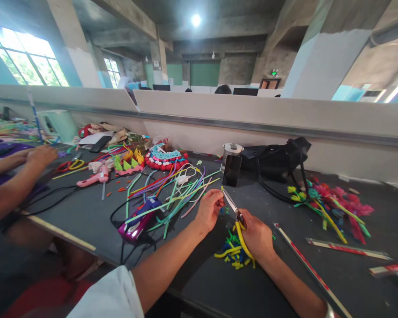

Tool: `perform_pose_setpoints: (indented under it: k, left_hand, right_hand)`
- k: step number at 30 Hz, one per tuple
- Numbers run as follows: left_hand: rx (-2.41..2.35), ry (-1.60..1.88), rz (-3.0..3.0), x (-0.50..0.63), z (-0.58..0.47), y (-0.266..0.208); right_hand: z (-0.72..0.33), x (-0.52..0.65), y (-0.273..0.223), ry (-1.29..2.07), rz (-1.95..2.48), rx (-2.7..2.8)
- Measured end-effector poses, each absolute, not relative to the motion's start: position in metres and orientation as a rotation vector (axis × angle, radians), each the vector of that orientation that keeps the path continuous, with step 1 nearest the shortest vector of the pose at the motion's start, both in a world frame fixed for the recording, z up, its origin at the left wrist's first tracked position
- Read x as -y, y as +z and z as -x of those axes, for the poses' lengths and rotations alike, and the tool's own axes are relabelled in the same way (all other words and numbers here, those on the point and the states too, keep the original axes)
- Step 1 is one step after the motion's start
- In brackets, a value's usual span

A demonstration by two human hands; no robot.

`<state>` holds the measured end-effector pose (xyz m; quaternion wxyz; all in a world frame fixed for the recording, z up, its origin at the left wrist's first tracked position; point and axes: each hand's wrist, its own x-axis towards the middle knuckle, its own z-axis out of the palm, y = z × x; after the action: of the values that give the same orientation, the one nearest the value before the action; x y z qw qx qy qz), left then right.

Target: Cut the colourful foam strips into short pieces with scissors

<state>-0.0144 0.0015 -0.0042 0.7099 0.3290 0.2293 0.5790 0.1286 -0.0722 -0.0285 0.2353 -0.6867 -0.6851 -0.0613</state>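
Observation:
My right hand [257,234] is closed around scissors [231,202] with yellow handles, their blades pointing up and left. Beside the blades, my left hand [210,210] pinches with thumb and fingertips; what it holds is too small to make out. A tiny yellow bit [222,188] shows at the scissors' tip, and I cannot tell whether the fingers touch it. Below both hands lies a pile of short cut pieces [236,252] in yellow, green and blue, fuzzy like bits of pipe cleaner.
Long pipe cleaners [172,207] lie left of my hands, near a purple device [141,221] and a pink glue gun [94,176]. A phone [232,171] leans on a glass jar [234,148]. Rightward are a black bag [281,161] and fuzzy flowers [345,201]. A co-worker's hands [41,158] are far left.

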Motion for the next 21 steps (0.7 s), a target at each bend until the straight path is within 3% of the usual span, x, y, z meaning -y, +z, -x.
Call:
perform_pose_setpoints:
  k: [21]
  left_hand:
    - [-0.496, 1.272, -0.655, -0.0011, 0.0121, -0.0067]
  right_hand:
    - [-0.1263, 0.0734, -0.0269, -0.118, 1.862, 1.881]
